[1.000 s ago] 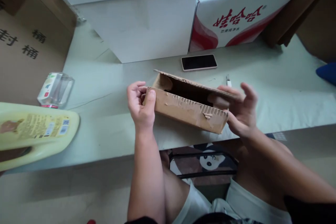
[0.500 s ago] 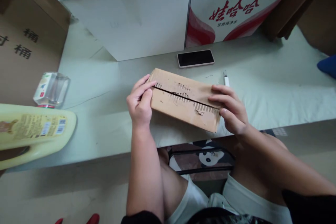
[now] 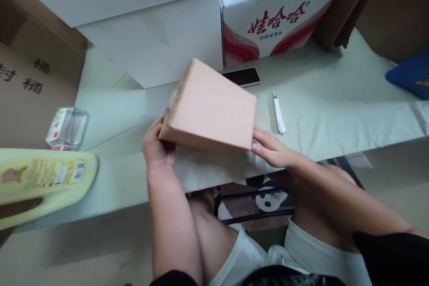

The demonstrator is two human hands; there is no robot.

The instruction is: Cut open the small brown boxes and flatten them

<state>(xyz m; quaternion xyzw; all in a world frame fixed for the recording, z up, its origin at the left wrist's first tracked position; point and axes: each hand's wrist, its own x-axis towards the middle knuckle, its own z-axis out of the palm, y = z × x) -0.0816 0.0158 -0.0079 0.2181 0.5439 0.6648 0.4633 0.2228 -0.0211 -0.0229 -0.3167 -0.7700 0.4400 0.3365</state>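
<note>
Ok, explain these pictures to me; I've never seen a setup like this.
There's no machine: a person works bare-handed, seen by one head-worn camera looking forward and down. The left hand holds one end of a tilted cardboard box, while the right hand touches its opposite lower corner. On the pale green surface lie a phone, partly hidden by the box, and a white cutter. A clear bottle and yellow jug are at the left; a red-and-white carton stands behind.
</note>
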